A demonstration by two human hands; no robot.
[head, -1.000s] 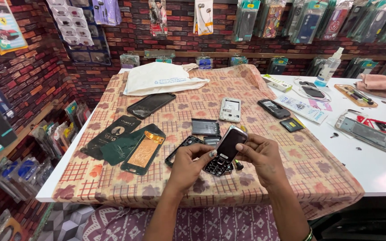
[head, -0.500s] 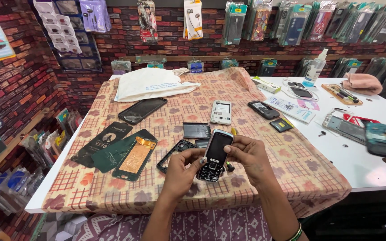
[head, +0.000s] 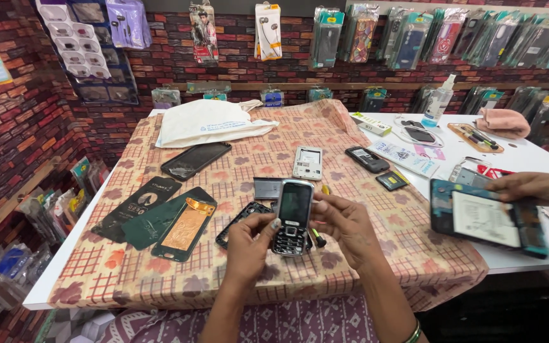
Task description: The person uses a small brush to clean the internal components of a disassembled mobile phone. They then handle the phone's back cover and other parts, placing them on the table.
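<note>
Both hands meet over the near edge of the patterned cloth. The left hand pinches the lower left side of a keypad phone, thumb by the keys; the right hand grips its right edge, fingers curled round the back. The phone is held upright, just above the cloth. At nine o'clock from it lie a black frame and a green phone back with a copper patch. At twelve o'clock sit a dark battery and, farther on, a white phone shell. At three o'clock another person's hand holds an opened phone over the white table. Farthest off, a white bag.
</note>
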